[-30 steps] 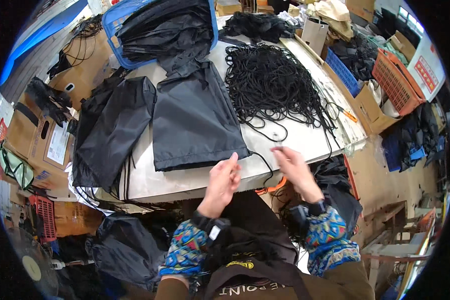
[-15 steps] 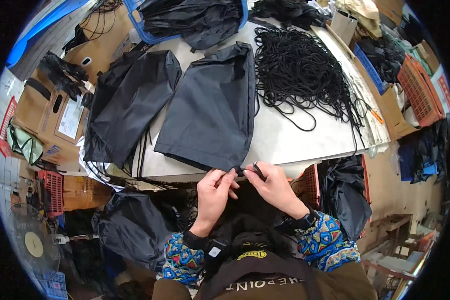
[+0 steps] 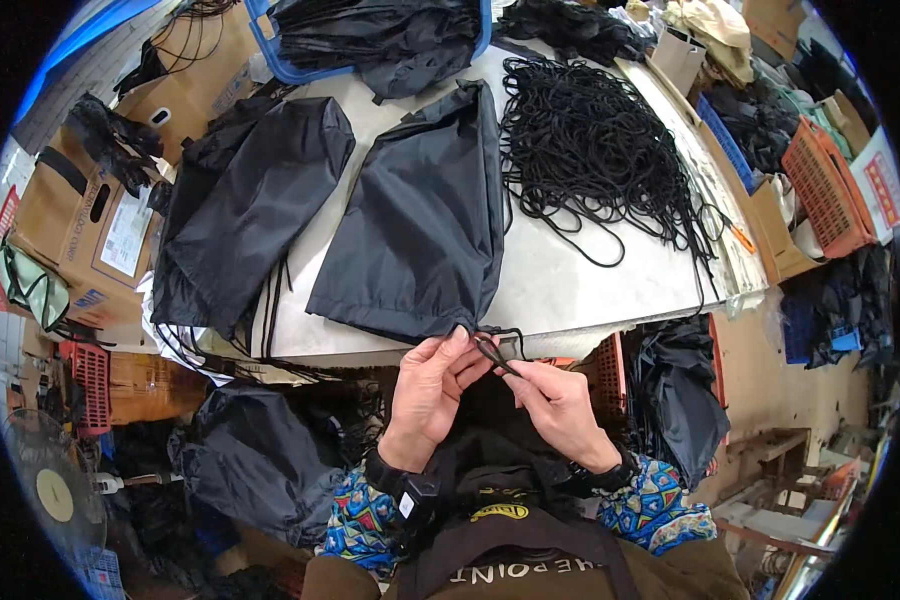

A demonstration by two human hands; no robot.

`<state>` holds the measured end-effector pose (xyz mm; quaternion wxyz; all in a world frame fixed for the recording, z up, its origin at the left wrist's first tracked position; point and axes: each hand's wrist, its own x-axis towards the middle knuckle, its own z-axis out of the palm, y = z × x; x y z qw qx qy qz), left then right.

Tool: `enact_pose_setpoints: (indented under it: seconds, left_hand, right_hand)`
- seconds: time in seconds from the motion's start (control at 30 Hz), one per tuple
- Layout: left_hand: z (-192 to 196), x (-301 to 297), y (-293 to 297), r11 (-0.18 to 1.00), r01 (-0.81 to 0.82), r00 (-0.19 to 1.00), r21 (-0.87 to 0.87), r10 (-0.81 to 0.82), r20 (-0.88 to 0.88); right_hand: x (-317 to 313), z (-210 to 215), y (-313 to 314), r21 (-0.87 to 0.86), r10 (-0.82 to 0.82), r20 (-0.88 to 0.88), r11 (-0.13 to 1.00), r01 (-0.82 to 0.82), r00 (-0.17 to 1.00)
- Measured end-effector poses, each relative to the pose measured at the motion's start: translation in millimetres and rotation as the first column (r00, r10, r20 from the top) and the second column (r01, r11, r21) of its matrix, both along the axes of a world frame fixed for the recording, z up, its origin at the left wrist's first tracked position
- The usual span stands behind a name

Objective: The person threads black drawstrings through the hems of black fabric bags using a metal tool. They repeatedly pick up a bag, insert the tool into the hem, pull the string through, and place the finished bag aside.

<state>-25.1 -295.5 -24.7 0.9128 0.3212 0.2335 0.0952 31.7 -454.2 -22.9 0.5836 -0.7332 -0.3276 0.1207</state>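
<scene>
A black fabric drawstring bag (image 3: 410, 220) lies on the white table with one lower corner over the front edge. My left hand (image 3: 432, 395) pinches that corner between thumb and fingers. Just to its right, my right hand (image 3: 560, 405) is closed on a black cord (image 3: 497, 352), which runs from the bag's corner in a doubled strand. A short loop of the cord rises above my right fingers. To the left lies a pile of similar black bags (image 3: 255, 200), cords hanging off the table edge. A heap of loose black cord (image 3: 600, 150) is at the right.
At the back of the table (image 3: 560, 290) stands a blue basket (image 3: 320, 75) full of black fabric. Cardboard boxes (image 3: 90, 225) are on the left, above a fan (image 3: 55, 490). Orange crates (image 3: 835, 185) stand at the right. Black bags (image 3: 260, 450) hang below the table's front.
My right hand has moved slightly right and down, drawing out a doubled length of cord from the corner. My left hand stays at the bag's corner. The view has shifted slightly.
</scene>
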Motion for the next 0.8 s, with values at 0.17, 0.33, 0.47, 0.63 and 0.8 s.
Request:
enact_pose_setpoints:
  seconds: [0.17,0.33,0.47,0.63,0.8]
  left_hand:
    - [3,-1,-1,0.999,-0.006,1.000,0.035,0.006,-0.003]
    - [5,-3,-4,0.968,0.022,0.998,0.249,-0.005,-0.066]
    - [1,-5,-10,0.958,-0.028,0.999,0.286,0.034,-0.017]
    - [16,-8,29,0.904,-0.241,0.967,0.353,0.254,0.009]
    - [7,-3,19,0.859,0.001,0.997,0.513,0.037,-0.065]
  right_hand:
    - [0,0,2,-0.024,-0.027,0.078,0.999,0.029,0.997]
    - [4,2,4,-0.164,0.035,0.338,0.986,0.022,0.941]
    - [9,2,12,-0.202,0.107,0.436,0.979,-0.018,0.893]
    - [42,22,-38,-0.378,0.329,0.293,0.902,-0.208,0.898]
    - [56,41,-69,-0.421,0.293,0.347,0.898,-0.132,0.891]
